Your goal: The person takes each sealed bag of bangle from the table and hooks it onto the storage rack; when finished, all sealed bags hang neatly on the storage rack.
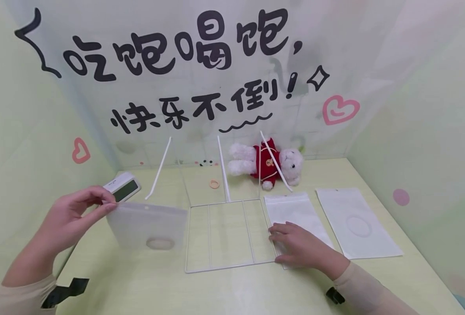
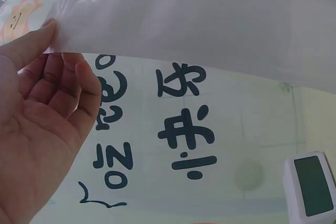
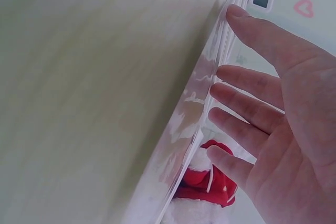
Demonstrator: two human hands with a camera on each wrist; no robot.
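My left hand (image 1: 72, 218) pinches the upper left corner of a frosted plastic bag (image 1: 127, 225) between thumb and fingers. The bag hangs upright over the left of the table, with a small hole near its top edge and an oval ring mark low down. In the left wrist view, the thumb (image 2: 39, 40) presses the sheet's corner. A white wire rack (image 1: 228, 266) stands in the middle, its thin uprights rising at the back. My right hand (image 1: 307, 245) has its fingers extended, fingertips at the rack's right side, over a flat white bag (image 1: 289, 203).
Another white bag (image 1: 370, 240) with a round ring mark lies at the right. Behind the rack are a plush toy (image 1: 291, 162) in red clothes and a small orange ring (image 1: 214, 184). A white device with a dark display (image 1: 126, 190) sits at the back left.
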